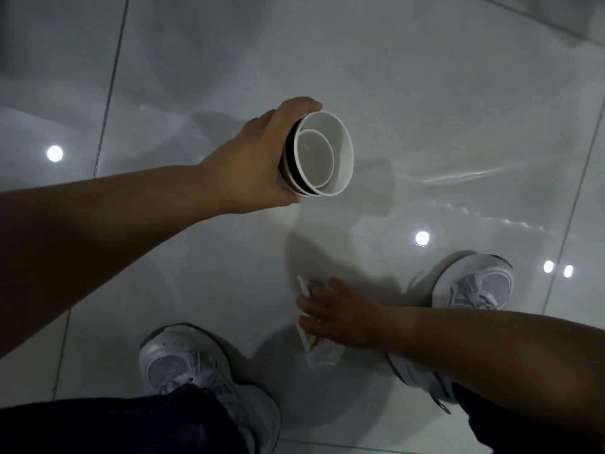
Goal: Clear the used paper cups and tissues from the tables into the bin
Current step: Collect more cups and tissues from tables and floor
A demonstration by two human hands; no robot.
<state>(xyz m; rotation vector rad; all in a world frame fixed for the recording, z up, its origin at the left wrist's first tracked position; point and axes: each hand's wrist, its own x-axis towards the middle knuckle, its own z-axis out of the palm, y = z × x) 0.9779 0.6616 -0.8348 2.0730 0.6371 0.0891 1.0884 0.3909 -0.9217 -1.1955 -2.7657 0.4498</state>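
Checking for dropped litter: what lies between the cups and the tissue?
Only bare floor tile, seen in the head view; left hand holds the cups, right hand the tissue.

Nested white paper cups [319,152], crumpled tissue [322,353]

The floor [425,93] is laid with large, glossy, pale grey tiles, parted by thin dark grout lines [110,83] that run slantwise across it. Several round bright spots [54,153] shine in the gloss, probably mirrored ceiling lamps. A blurred greyish shape [586,18] lies at the floor's far right edge.
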